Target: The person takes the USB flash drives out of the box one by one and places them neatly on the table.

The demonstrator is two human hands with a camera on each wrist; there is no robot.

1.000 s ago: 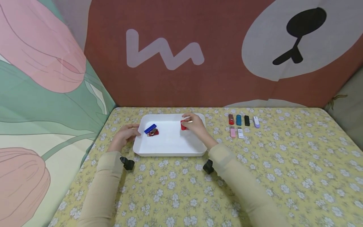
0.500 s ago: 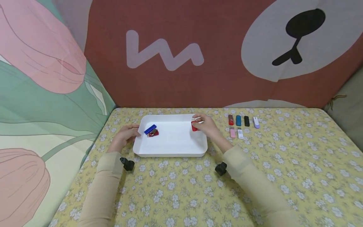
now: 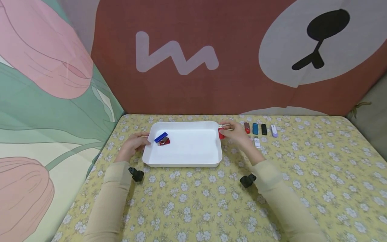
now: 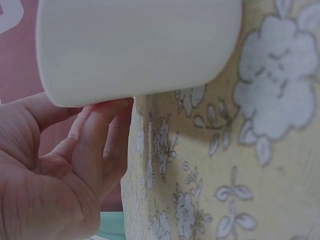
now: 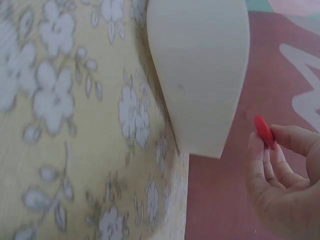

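Observation:
My right hand (image 3: pixel 237 134) pinches a red USB stick (image 3: pixel 221 133) between thumb and fingers, over the right rim of a white tray (image 3: pixel 184 163). The right wrist view shows this stick (image 5: pixel 264 132) edge-on, raised beside the tray's outer wall (image 5: pixel 200 75). At the tray's left end, my left hand (image 3: pixel 133 145) holds the rim; in the left wrist view its thumb and fingertips (image 4: pixel 117 106) meet the edge. Inside the tray, towards the left, lie a blue USB stick (image 3: pixel 161 137) and a dark-red USB stick with a metal swivel cover (image 3: pixel 164 141), touching each other.
Right of the tray, on the flowered cloth (image 3: pixel 187 201), USB sticks lie in rows: red (image 3: pixel 247 127), blue (image 3: pixel 255 128), black (image 3: pixel 264 129), white-and-purple (image 3: pixel 274 130) and white (image 3: pixel 257 142). A printed fabric wall (image 3: pixel 235 90) rises behind the table.
My right hand has carried the red USB stick rightward from inside the tray to its right rim, now covering the pink USB stick. The left hand and tray have stayed put.

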